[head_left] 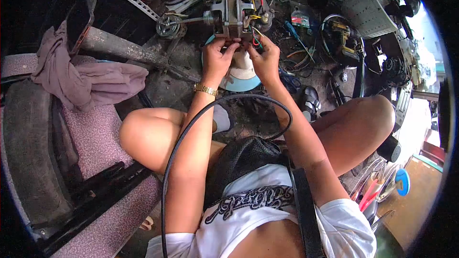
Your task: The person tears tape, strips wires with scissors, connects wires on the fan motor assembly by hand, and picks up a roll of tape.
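Motor (233, 15) of a fan, stripped of its casing, held up at the far middle of the scene, above a pale blue-rimmed fan base (241, 74). Gripped along its near edge by both hands: left hand (217, 57) with fingers curled up under the metal frame, right hand (263, 57) just beside it, fingertips pinching at the bundle of coloured wires (256, 36) on the motor's right side. Hard to tell whether one single wire is nipped or several. Shaft (191, 20) sticking out to the left, ending in a small wheel-like part (168, 26).

Judging by the bare windings and loose leads: housing already off, wiring under attention, nothing yet closed up again; blades and grille not mounted.

Gold wristwatch (205, 89) on the left wrist. Black cable (191, 129) looping from near the chest out over both forearms. Bare knees spread to either side, seated low.

Farther out: grimy, dark floor (172, 86) strewn with parts. To the left, a grey-mauve cloth (81, 74) draped over a worn patterned seat (95, 138). To the far right, a screwdriver (292, 29), tangled wires, a ribbed white plastic housing (366, 7) and more dismantled appliance pieces. Near right, daylight on an orange-brown floor with a small blue disc (402, 181).
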{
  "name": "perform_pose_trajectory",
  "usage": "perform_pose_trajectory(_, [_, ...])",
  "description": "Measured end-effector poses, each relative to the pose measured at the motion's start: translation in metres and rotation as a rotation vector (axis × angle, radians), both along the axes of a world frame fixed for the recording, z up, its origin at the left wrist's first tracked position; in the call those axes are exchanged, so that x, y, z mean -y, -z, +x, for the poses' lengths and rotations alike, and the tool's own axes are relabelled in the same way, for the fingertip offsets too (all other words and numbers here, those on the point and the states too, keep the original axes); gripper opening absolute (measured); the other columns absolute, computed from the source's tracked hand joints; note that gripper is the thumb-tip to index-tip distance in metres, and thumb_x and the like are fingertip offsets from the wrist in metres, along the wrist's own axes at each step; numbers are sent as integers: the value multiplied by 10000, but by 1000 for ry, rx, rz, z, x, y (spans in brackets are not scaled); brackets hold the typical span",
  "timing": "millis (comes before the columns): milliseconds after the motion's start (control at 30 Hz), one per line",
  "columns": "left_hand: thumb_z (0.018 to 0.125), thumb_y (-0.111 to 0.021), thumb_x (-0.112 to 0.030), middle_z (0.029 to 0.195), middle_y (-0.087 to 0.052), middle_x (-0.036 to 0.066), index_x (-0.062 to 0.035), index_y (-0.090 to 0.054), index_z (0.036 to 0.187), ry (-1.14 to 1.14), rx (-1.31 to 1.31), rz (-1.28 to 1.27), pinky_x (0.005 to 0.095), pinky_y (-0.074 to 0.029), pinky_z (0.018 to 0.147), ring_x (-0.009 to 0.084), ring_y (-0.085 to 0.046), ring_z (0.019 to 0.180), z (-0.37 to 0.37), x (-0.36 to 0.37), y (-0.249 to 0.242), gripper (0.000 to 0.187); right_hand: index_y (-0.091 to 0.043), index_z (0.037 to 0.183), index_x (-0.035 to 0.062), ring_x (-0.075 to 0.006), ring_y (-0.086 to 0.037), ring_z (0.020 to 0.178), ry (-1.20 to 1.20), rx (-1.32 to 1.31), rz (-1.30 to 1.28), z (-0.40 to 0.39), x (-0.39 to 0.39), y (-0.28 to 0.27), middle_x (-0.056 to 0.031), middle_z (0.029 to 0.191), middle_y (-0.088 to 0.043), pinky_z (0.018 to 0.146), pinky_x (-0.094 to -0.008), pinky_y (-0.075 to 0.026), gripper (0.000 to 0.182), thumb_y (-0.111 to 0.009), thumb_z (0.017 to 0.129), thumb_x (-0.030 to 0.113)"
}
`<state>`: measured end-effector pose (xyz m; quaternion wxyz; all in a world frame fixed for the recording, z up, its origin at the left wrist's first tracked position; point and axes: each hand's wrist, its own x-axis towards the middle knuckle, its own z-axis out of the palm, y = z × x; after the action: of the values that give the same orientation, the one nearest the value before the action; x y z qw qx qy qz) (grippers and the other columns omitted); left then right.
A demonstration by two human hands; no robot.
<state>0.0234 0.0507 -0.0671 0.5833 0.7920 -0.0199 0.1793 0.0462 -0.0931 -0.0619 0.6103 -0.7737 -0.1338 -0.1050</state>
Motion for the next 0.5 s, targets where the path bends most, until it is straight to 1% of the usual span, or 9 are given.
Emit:
perform_pose_trajectory(67, [827,-651,-37,924,-691,61,1,-677,949,-3,-37,-17,260,-489,773,111,-630,835,1,1,-3,130,-598,843,-17,-293,-571,673,1,-64,36,1,-1,5,-165,746,-576,620,-331,-438,134,-638,718,12])
perform_pose_trajectory(167, [817,-660,-32,920,-691,60,2,-680,935,17,0,-60,257,-486,770,106,-628,830,4,4,-5,125,-600,852,-20,-293,-581,683,2,-54,91,2,-2,9,-166,770,-586,627,-329,-445,139,-635,721,10])
perform_pose_trajectory(233, [769,-685,-34,837,-696,93,-11,-686,872,-5,33,-86,275,-522,667,163,-676,752,6,8,-9,106,-604,867,-20,-298,-587,696,9,-50,90,3,-1,11,-167,781,-590,640,-330,-453,153,-635,719,5])
perform_pose_trajectory(267, [769,-685,-34,837,-696,93,-11,-686,872,-4,31,-89,275,-522,667,163,-676,752,6,9,-11,106,-607,882,-20,-304,-593,709,16,-45,90,3,1,12,-168,793,-594,653,-332,-461,167,-635,718,1])
perform_pose_trajectory(333, [797,-676,-25,887,-696,51,-3,-690,907,11,-67,-93,258,-490,754,104,-632,808,4,10,-16,113,-611,898,-18,-313,-600,729,7,-10,69,2,2,11,-170,805,-600,664,-336,-469,188,-640,712,-5])
perform_pose_trajectory(500, [793,-673,-20,867,-698,45,-11,-695,902,4,-51,-78,257,-492,738,99,-630,781,5,11,-18,112,-621,925,-10,-338,-610,777,30,42,11,-1,3,5,-171,847,-615,681,-343,-484,238,-656,691,-31])
